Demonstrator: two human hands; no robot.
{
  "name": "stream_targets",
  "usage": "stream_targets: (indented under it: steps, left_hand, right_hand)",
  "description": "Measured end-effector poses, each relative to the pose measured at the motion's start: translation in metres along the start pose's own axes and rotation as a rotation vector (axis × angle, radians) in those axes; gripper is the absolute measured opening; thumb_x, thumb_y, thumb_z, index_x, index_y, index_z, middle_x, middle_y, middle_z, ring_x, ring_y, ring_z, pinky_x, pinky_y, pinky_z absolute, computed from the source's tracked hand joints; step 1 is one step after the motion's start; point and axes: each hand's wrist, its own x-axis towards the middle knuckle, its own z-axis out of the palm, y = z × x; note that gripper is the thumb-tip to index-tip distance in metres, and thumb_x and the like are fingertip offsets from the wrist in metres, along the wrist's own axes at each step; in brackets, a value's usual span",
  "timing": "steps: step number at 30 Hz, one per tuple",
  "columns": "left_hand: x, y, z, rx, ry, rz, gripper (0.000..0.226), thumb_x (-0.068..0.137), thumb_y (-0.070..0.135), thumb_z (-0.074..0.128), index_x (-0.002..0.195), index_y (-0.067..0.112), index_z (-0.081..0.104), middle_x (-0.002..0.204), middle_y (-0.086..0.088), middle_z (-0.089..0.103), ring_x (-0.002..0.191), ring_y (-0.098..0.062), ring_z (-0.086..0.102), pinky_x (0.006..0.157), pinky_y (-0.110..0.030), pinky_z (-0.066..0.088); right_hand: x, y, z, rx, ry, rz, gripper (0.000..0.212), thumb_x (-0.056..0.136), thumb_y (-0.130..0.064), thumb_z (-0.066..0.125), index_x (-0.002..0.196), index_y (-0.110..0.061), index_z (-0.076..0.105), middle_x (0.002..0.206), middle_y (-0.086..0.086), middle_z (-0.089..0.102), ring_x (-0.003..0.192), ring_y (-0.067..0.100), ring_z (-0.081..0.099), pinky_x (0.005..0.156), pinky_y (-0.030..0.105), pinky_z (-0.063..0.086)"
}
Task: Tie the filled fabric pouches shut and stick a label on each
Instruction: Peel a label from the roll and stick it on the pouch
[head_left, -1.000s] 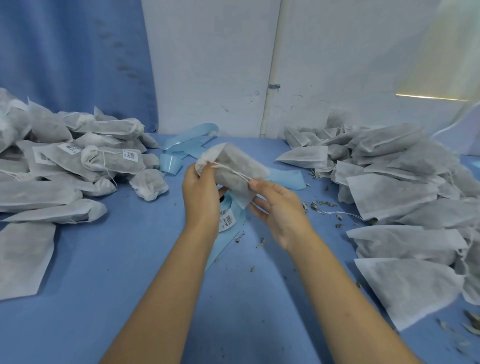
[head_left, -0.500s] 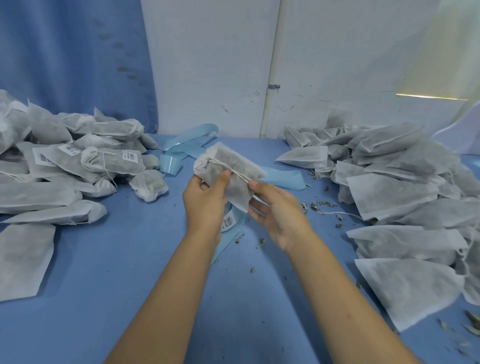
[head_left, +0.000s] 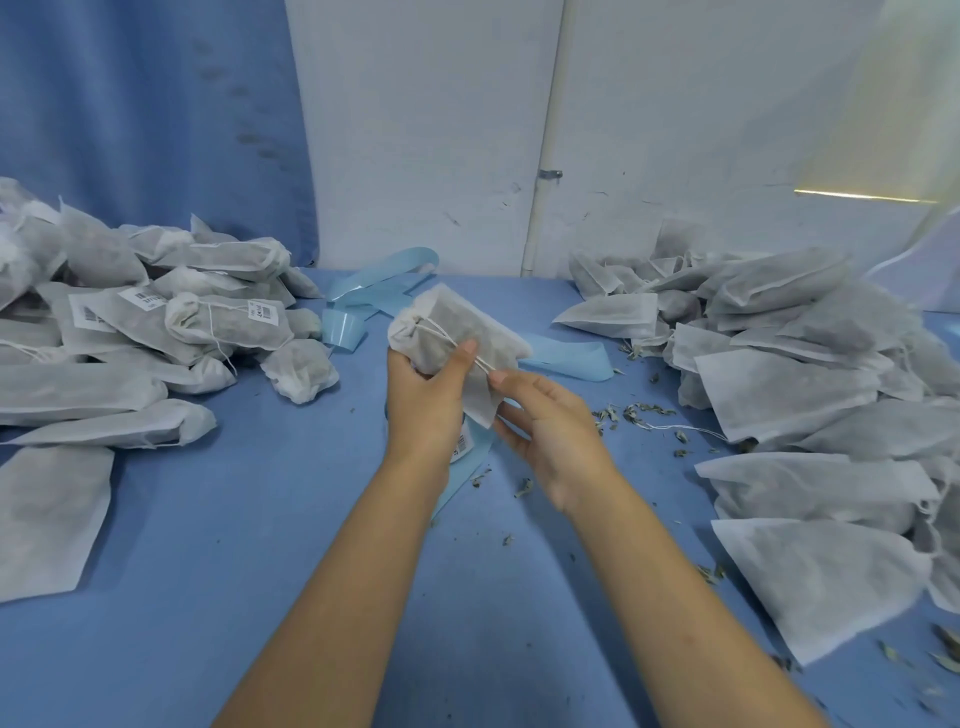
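Pouch (head_left: 457, 332) neck is gathering tighter than a second ago, and the left hand (head_left: 423, 405) is now laying its thumb across the front. Pouch is sitting at frame centre, held above the bench (head_left: 260, 519). Left grip is wrapping the pouch body; right hand (head_left: 550, 431) grip is pinching the drawstring (head_left: 447, 335) beside that thumb. Pale blue label strip (head_left: 566, 358) is trailing behind and beneath the hands. Labelled pouches (head_left: 156, 322) are piling at frame left, flat pouches (head_left: 779, 384) at frame right. Leaf bits (head_left: 639, 415) are lying near the right pile.
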Motion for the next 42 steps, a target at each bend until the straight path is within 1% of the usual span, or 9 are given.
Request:
stream_targets:
  steps: [5,8,13,20,24,26,30,38,42]
  left_hand:
    - [0.007,0.004,-0.007,-0.166,-0.045,-0.045,0.027,0.083,0.013,0.072,0.102,0.024,0.056,0.108,-0.001,0.069,0.102,-0.018,0.066,0.096,-0.044,0.051]
    - [0.008,0.005,-0.007,-0.288,-0.064,-0.071,0.026,0.084,0.005,0.067,0.104,0.018,0.057,0.099,-0.002,0.069,0.090,-0.016,0.068,0.089,-0.041,0.053]
    - [0.007,0.008,-0.008,-0.321,-0.068,-0.072,0.029,0.084,-0.001,0.064,0.104,0.018,0.057,0.098,-0.003,0.069,0.088,-0.019,0.068,0.087,-0.043,0.055]
    - [0.005,0.012,-0.009,-0.320,-0.053,-0.104,0.032,0.083,-0.005,0.056,0.096,0.025,0.058,0.090,0.001,0.069,0.078,-0.016,0.068,0.069,-0.035,0.056]
    - [0.002,0.012,-0.009,-0.095,-0.046,-0.115,0.035,0.079,-0.011,0.046,0.084,0.022,0.059,0.072,0.006,0.065,0.062,-0.008,0.062,0.052,-0.016,0.049]
    - [0.002,0.010,-0.010,0.206,-0.043,-0.111,0.033,0.076,-0.013,0.044,0.070,0.018,0.054,0.058,0.006,0.059,0.055,-0.009,0.055,0.046,-0.019,0.043]
    - [0.001,0.000,-0.011,0.621,-0.088,-0.103,0.033,0.079,-0.007,0.046,0.054,0.013,0.036,0.033,0.007,0.039,0.041,-0.012,0.039,0.041,-0.024,0.025]
    - [0.000,-0.013,-0.015,0.774,-0.283,0.067,0.036,0.080,-0.004,0.045,0.054,0.020,0.042,0.054,0.005,0.042,0.050,-0.010,0.037,0.050,-0.023,0.034]
    - [0.000,-0.013,-0.015,0.627,-0.226,-0.005,0.038,0.073,-0.012,0.044,0.051,0.017,0.032,0.043,0.009,0.033,0.047,-0.015,0.029,0.047,-0.025,0.024]
  right_hand:
    - [0.004,0.008,-0.008,-0.416,0.181,-0.185,0.006,0.091,-0.016,0.055,0.090,-0.021,0.059,0.101,-0.004,0.062,0.081,0.009,0.059,0.072,0.017,0.044]
    - [0.003,0.016,-0.012,-0.824,0.049,-0.345,0.028,0.083,-0.005,0.056,0.100,-0.027,0.058,0.119,-0.006,0.051,0.107,0.013,0.046,0.089,0.020,0.039]
    - [0.000,0.022,-0.014,-0.881,-0.154,-0.336,0.051,0.080,-0.006,0.062,0.119,-0.036,0.052,0.140,-0.008,0.028,0.131,0.015,0.022,0.101,0.025,0.024]
    - [0.002,0.030,-0.015,-1.147,-0.145,-0.522,0.030,0.086,-0.020,0.064,0.115,-0.027,0.064,0.131,-0.008,0.036,0.122,0.015,0.023,0.106,0.032,0.022]
    - [0.008,0.036,-0.021,-1.284,-0.050,-0.590,0.031,0.091,-0.023,0.054,0.121,-0.022,0.062,0.143,-0.004,0.034,0.127,0.011,0.019,0.101,0.026,0.015]
    - [0.011,0.036,-0.025,-1.353,0.058,-0.596,0.030,0.091,-0.023,0.053,0.119,-0.020,0.062,0.148,-0.001,0.032,0.129,0.013,0.018,0.096,0.027,0.014]
    - [0.016,0.035,-0.031,-1.352,0.272,-0.545,0.017,0.094,-0.022,0.054,0.108,-0.017,0.063,0.147,0.003,0.032,0.129,0.022,0.022,0.097,0.034,0.016]
    - [0.016,0.030,-0.030,-1.237,0.467,-0.528,0.011,0.093,-0.022,0.060,0.101,-0.017,0.067,0.143,0.005,0.037,0.128,0.028,0.029,0.102,0.037,0.021]
    - [0.011,0.027,-0.026,-0.994,0.469,-0.614,0.028,0.090,-0.017,0.066,0.116,-0.013,0.057,0.121,0.003,0.042,0.104,0.018,0.048,0.089,0.029,0.041]
